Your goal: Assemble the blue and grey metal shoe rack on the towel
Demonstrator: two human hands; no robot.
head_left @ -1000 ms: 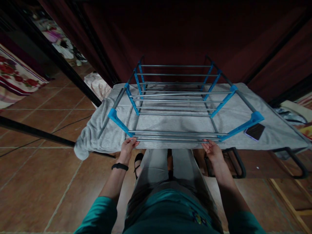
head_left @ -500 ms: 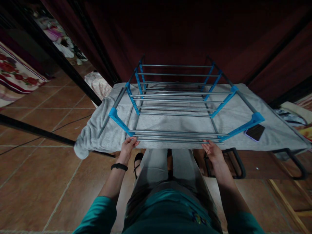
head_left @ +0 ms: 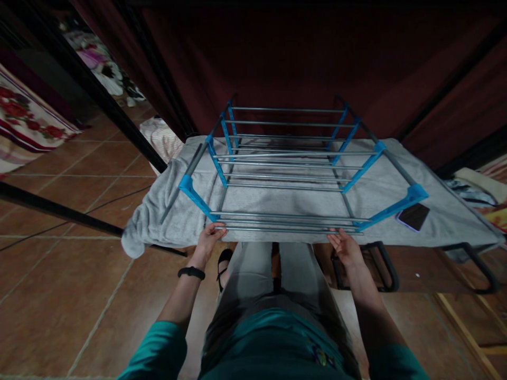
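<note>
A drying rack [head_left: 277, 186] with grey metal rods and blue plastic brackets stands on a grey blanket [head_left: 273, 203] laid over a board or table. Its lowest front rods lie along the near edge, close to my body. At the left end of those rods, my left hand [head_left: 208, 240] grips with thumb and fingers closed. My right hand [head_left: 345, 247] is at their right end, palm turned up, fingertips curled around the rod. A black band [head_left: 191, 272] circles my left wrist.
A phone [head_left: 414, 216] lies on the blanket by the rack's right bracket. Dark red curtains [head_left: 285, 58] hang behind. Black metal bars [head_left: 87, 89] cross the left side. A brown panel with black metal loops [head_left: 390, 269] sits below the right edge. Folded cloths [head_left: 473, 184] lie far right.
The view has shifted very slightly. Both hands stay on the front rods, and the rack stands in nearly the same place.
</note>
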